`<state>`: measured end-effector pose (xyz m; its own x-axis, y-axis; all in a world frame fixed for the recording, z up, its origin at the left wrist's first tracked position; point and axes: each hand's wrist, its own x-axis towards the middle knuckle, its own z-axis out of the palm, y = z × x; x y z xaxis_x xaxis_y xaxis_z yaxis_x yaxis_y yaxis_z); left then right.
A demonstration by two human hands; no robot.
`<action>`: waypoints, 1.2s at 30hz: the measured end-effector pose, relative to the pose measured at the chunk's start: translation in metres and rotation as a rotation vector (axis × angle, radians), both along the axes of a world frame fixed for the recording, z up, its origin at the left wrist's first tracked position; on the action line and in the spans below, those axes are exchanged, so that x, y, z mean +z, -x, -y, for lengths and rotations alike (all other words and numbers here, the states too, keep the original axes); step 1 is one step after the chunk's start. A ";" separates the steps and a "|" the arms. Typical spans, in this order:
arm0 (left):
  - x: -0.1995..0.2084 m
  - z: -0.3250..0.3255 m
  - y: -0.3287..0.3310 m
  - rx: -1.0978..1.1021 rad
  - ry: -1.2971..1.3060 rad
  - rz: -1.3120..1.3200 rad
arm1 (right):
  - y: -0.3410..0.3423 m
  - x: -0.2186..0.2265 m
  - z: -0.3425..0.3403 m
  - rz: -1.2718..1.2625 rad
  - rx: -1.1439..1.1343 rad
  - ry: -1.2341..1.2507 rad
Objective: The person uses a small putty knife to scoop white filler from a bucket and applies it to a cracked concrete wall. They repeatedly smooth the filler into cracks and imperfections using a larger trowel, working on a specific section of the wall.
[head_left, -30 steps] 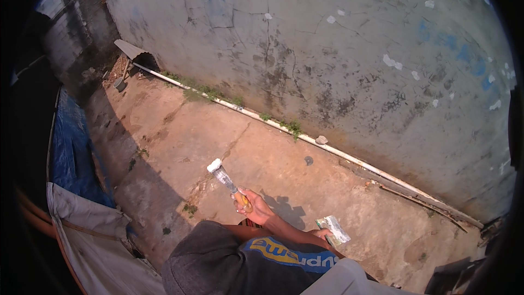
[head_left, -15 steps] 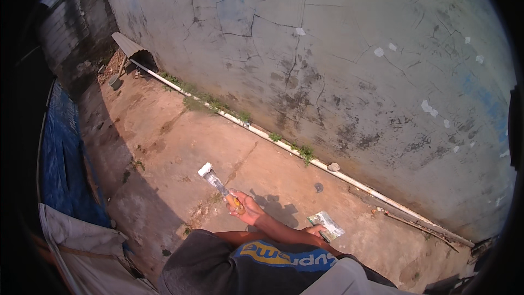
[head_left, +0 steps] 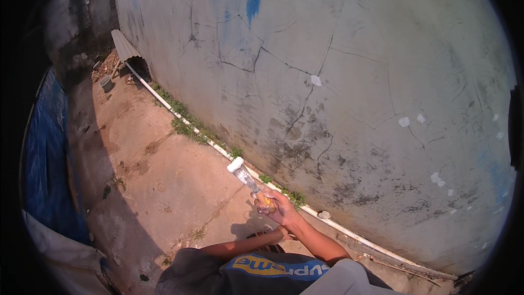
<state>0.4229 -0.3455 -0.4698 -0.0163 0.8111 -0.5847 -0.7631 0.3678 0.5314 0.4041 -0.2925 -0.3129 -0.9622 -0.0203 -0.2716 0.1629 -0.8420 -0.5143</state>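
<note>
My right hand (head_left: 274,206) is closed round the yellowish handle of a putty knife (head_left: 248,179), held out in front of me. White putty (head_left: 235,164) sits in a lump on the blade's end. In the view, the blade overlaps the white pipe, and the grey wall rises beyond it. My left hand (head_left: 283,233) lies lower, behind the right forearm. Its fingers are hidden, and nothing held in it shows.
A cracked grey wall (head_left: 360,104) carries white patches (head_left: 404,122) and a blue paint streak (head_left: 255,0). Along its foot run a white pipe (head_left: 376,247) and weeds (head_left: 183,117). A bucket (head_left: 106,83) stands far left on the concrete floor (head_left: 147,158), beyond a blue tarp (head_left: 50,158).
My right hand and the putty knife have moved toward the wall. The left hand's packet with white putty has dropped from sight behind my right arm. The view has shifted.
</note>
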 end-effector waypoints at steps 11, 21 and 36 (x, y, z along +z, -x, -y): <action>0.146 -0.138 0.313 0.677 -0.285 -1.024 | 0.095 0.247 -0.242 -0.444 -0.310 -0.753; 0.371 -0.299 0.448 1.371 -1.018 -1.884 | 0.173 0.496 -0.305 -0.777 -1.059 -1.694; 0.418 -0.329 0.489 1.629 -0.864 -1.675 | 0.252 0.865 -0.326 -0.012 -2.475 -2.922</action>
